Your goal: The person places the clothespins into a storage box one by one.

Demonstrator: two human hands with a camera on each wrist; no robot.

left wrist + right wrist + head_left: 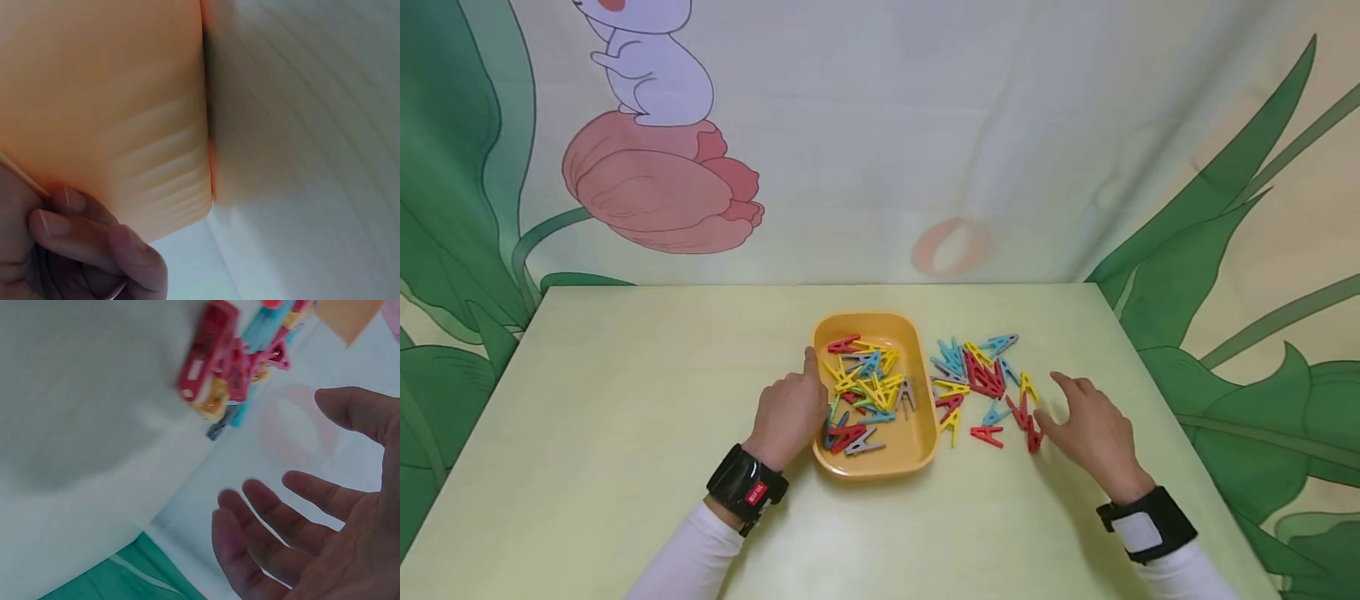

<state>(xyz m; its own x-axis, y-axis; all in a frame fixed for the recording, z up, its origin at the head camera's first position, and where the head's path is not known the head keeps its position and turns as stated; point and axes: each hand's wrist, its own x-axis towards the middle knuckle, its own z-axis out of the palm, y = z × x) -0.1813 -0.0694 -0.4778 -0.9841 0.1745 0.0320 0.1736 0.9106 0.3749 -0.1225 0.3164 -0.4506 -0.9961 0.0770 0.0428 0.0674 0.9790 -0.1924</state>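
A yellow-orange plastic tray (917, 454) stands on the table with many small coloured clothespins (868, 387) in it. At its left rim, my left hand (790, 412) holds the edge, the index finger pointing forward along it. The left wrist view shows curled fingers (94, 240) against the tray's outer wall (150, 125). To the right of the tray lies a loose heap of red, blue, yellow and grey clothespins (985, 375). My right hand (1093, 429) hovers just right of that heap, fingers spread and thumb apart, holding nothing; the right wrist view shows the bare palm (350, 550).
A pale yellow-green table (625, 417) carries everything. Behind it hangs a printed cloth (850, 167) with a rabbit, a pink flower and green leaves. A red clothespin (987, 436) lies at the near side of the heap.
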